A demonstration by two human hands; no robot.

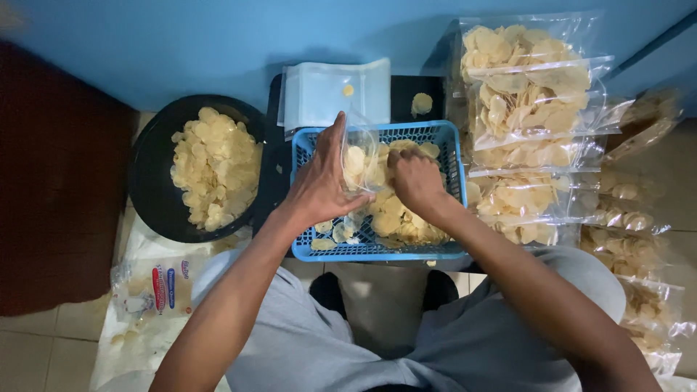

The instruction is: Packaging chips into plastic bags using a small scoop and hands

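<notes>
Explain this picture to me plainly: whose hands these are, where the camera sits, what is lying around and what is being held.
There is no machine here: a person works with two bare hands, and the one camera is worn on their head, looking down. The left hand holds open a clear plastic bag over a blue plastic basket of pale round crackers. The right hand is down among those crackers, at the bag's mouth. To the left sits a black round basin with more crackers. Behind the basket lies a stack of empty clear bags. On the right, filled bags of crackers are piled up.
</notes>
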